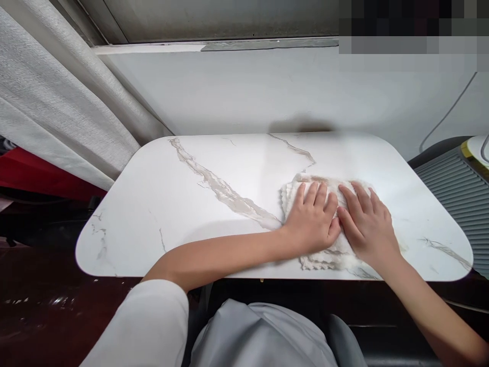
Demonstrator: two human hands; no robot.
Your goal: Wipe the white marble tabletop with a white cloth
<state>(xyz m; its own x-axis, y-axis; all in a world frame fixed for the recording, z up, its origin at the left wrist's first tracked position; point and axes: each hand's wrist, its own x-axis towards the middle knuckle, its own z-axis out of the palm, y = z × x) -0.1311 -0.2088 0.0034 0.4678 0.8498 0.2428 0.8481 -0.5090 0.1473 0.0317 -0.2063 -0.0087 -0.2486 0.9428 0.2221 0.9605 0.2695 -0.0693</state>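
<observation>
A folded white cloth [319, 260] with scalloped edges lies on the right half of a white marble-patterned table [183, 199]. My left hand [311, 216] rests flat on the cloth's left part, palm down, fingers stretched out. Beside it, my right hand [367, 224] presses flat on the cloth's right part, its fingers also spread. The two thumbs nearly meet in the middle. Neither hand grips the cloth; both lie on top of it and hide much of its surface.
A pale wall [229, 92] stands right behind the table's far edge. White curtains [76, 86] hang at the left, with a red item [38, 173] below them. A grey ribbed cabinet [451, 199] stands by the right edge, and a cable [451, 109] runs down the wall.
</observation>
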